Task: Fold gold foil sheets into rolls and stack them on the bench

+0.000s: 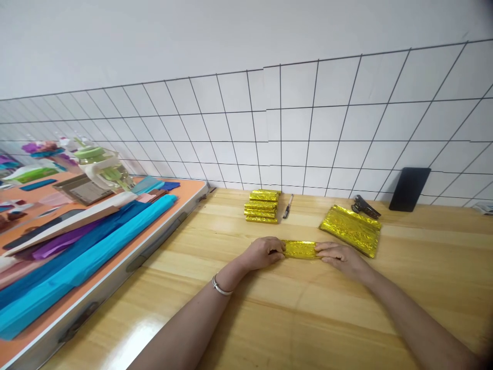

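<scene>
A folded strip of shiny gold foil paper lies flat on the wooden table, stretched sideways between my two hands. My left hand, fingers curled, grips its left end. At the other end, my right hand holds the strip with the fingers fairly straight and the thumb below. Beyond my left hand sits a pile of narrow folded gold foil pieces. A wider stack of gold foil sheets rests just past my right hand.
Near the tiled wall are a small pen-like tool, a black clip and a dark phone-like slab leaning upright. On the left, an orange-topped board carries blue and purple paper rolls, a cardboard box and a green-lidded bottle.
</scene>
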### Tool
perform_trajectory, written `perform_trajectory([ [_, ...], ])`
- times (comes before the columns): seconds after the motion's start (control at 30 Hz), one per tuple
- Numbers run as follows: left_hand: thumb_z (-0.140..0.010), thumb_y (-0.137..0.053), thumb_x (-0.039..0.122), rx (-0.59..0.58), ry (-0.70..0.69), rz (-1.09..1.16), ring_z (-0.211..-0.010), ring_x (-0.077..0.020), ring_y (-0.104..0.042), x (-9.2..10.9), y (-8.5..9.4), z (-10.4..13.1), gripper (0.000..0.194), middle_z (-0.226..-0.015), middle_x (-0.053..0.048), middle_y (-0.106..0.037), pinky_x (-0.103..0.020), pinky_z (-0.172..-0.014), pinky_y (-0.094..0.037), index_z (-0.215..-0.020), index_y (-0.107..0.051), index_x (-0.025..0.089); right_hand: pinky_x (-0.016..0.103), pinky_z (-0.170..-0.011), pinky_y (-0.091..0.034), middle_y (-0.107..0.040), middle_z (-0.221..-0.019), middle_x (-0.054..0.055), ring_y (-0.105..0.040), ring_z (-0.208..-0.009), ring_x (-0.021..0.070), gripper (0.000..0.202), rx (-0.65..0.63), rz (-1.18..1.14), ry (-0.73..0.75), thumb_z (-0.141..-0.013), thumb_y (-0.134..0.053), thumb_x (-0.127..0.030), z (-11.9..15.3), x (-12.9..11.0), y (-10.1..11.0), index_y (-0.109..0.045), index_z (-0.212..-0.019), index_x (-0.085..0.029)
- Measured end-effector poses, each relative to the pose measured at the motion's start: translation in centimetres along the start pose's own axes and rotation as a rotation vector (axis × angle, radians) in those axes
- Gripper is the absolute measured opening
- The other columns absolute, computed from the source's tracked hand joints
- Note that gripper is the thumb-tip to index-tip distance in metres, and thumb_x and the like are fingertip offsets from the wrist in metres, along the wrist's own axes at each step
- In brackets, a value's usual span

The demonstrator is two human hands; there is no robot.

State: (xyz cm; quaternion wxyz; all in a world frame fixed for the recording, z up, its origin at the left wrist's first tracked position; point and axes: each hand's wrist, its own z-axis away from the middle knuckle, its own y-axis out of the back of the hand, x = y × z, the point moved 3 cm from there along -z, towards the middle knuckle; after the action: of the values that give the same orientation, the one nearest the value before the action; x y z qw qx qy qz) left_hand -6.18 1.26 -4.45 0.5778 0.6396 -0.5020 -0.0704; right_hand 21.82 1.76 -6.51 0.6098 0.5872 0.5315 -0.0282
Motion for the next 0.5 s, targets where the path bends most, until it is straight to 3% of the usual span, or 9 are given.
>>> perform_trajectory([
  [0.33, -0.087, -0.051, 0.025, 0.023, 0.026, -0.048, -0.092, -0.0142, -0.061, 0.1, 0.0, 0.2, 0.012, -0.097, -0.004, -0.065, -0.025, -0.082, -0.048, -0.085, -0.061, 0.019, 0.037, -0.093, -0.047, -0.067, -0.109, 0.005, -0.059, -0.105, 0.0190, 0.025, 0.076, 0.078, 0.043, -0.087, -0.052, -0.035, 0.0, -0.8, 0.1, -0.070, -0.100, -0.024],
  [0.5, -0.090, -0.046, 0.024, 0.116, 0.076, -0.129, -0.089, -0.0139, -0.061, 0.4, 0.5, 0.2, 0.014, -0.098, -0.004, -0.064, -0.026, -0.080, -0.049, -0.091, -0.059, 0.019, 0.036, -0.089, -0.049, -0.067, -0.110, 0.005, -0.061, -0.101, 0.0188, 0.026, 0.191, 0.347, 0.146, -0.088, -0.048, -0.028, 0.3, -1.2, -0.1, -0.067, -0.107, -0.026],
])
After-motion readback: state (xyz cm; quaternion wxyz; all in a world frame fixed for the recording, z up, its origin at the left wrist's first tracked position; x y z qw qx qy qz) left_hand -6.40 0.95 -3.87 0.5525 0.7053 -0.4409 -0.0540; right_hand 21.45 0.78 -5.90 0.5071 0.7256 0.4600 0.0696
